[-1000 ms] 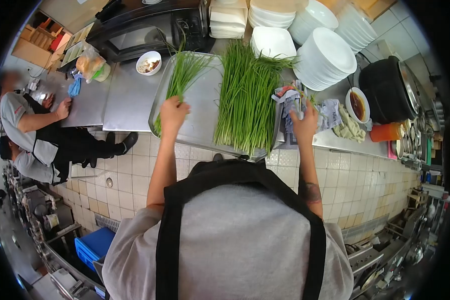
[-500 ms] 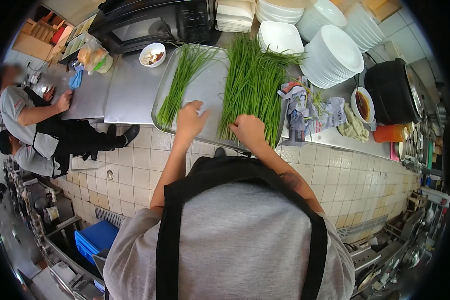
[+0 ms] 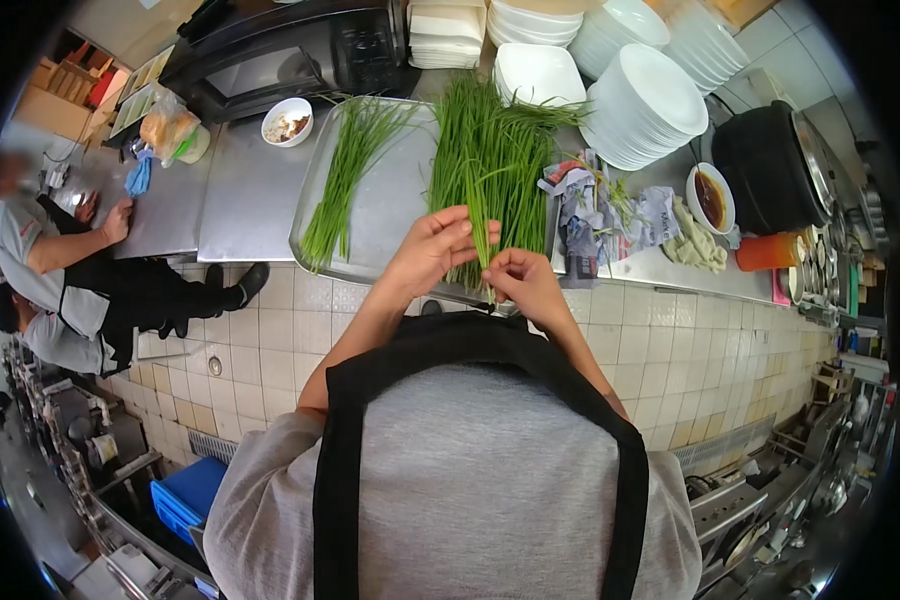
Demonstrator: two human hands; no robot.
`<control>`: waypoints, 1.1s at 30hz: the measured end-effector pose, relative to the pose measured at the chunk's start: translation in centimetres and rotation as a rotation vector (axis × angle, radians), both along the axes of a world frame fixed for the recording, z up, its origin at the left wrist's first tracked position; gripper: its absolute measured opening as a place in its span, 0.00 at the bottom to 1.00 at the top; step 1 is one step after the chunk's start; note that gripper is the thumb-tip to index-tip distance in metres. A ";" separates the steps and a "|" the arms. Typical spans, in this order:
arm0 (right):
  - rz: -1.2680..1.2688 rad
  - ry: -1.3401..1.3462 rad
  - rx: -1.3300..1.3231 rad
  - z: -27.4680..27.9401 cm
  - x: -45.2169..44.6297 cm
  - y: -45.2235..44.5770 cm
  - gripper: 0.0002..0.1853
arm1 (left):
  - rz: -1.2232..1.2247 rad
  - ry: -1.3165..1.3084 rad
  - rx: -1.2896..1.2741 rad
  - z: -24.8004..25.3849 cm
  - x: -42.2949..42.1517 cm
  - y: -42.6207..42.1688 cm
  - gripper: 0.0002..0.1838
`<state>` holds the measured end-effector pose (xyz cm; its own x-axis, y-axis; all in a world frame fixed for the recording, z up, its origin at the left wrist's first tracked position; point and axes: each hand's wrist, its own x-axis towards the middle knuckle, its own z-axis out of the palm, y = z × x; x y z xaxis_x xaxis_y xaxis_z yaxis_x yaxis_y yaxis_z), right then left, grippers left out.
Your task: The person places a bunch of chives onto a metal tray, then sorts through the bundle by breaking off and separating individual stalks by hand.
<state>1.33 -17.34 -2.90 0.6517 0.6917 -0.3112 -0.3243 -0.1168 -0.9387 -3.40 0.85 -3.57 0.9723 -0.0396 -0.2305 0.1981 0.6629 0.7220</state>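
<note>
A few stalks of garlic chives [image 3: 478, 205] stand up between my hands, lifted just over the near edge of the large pile. My left hand [image 3: 432, 252] steadies them with thumb and fingers around the middle of the stalks. Lower down, near the pale stem ends, my right hand [image 3: 523, 284] pinches them. Behind lies the large chive pile [image 3: 515, 160] on the right of a metal tray [image 3: 382, 215]. On the tray's left side rests a smaller, neater bunch of chives [image 3: 342, 190], with bare tray between the two.
Crumpled newspaper [image 3: 590, 225] with chive scraps and a greenish cloth [image 3: 695, 243] lie right of the tray. Stacked white plates [image 3: 645, 105], a bowl of dark sauce [image 3: 711, 198] and a microwave [image 3: 280, 65] line the back. At left, a co-worker [image 3: 65, 250] stands by the counter.
My left hand has moved right from over the bare tray to the stalks. My right hand has drawn a few chives from the large pile toward me.
</note>
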 end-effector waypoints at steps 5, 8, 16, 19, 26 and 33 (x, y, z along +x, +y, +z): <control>-0.055 -0.023 0.103 1.9 0.0 -0.8 0.03 | -0.043 -0.177 0.084 4.6 0.2 -0.8 0.22; -0.050 -0.071 0.125 2.4 0.1 -1.0 0.04 | -0.028 -0.292 0.046 5.6 0.3 -0.9 0.26; -0.075 -0.096 0.073 2.2 0.6 0.1 0.05 | -0.010 -0.223 0.139 5.3 0.8 -0.6 0.24; -0.064 -0.101 0.054 2.0 0.7 0.2 0.06 | 0.006 -0.184 0.114 5.3 0.8 -0.7 0.23; -0.078 -0.113 0.076 2.3 0.8 0.7 0.06 | 0.114 -0.124 0.073 4.1 1.0 -1.0 0.22; -0.309 -0.410 -0.044 3.0 -0.5 1.6 0.06 | 0.253 -0.117 0.131 2.5 1.3 -1.7 0.21</control>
<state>0.87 -15.74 0.09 0.8979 0.4400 -0.0113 0.0442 -0.1158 -0.9923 -2.10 -0.83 -1.08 0.9677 0.2300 -0.1033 -0.0513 0.5807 0.8125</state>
